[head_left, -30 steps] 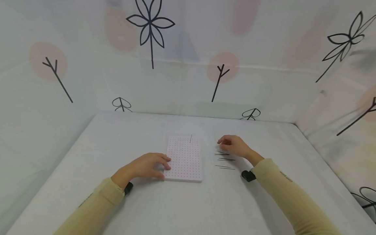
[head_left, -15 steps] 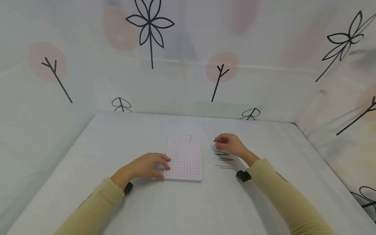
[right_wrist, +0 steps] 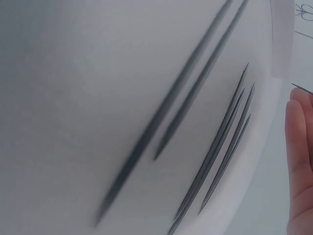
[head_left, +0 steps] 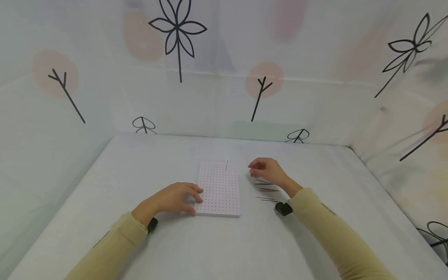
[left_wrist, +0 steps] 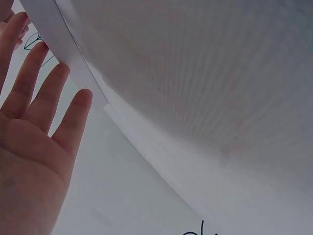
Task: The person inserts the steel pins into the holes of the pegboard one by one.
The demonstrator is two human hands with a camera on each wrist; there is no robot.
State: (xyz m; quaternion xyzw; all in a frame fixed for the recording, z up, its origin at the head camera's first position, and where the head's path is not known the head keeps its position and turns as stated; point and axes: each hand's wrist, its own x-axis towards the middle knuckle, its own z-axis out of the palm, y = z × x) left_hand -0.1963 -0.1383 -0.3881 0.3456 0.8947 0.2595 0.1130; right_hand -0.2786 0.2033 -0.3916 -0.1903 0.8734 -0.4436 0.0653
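A white board (head_left: 219,194) with rows of small holes lies flat on the table. One thin dark stick (head_left: 226,165) stands upright in it near the far right corner. My left hand (head_left: 171,198) rests at the board's left side, fingers spread and fairly straight, fingertips on its edge. Right of the board, my right hand (head_left: 267,171) is raised above the table. It pinches a thin dark pointed stick (right_wrist: 301,88), whose tip shows past the fingertips in the right wrist view. Below that hand lie several more dark pointed sticks (right_wrist: 215,152), in loose groups.
The white-covered table (head_left: 217,249) ends at upright cloth walls (head_left: 210,105) with flower and twig prints. Dark wrist cameras (head_left: 283,209) sit under both sleeves.
My right hand, pinching the stick, has moved left toward the board and slightly up. My left hand stays at the board's edge, and the upright stick has not moved.
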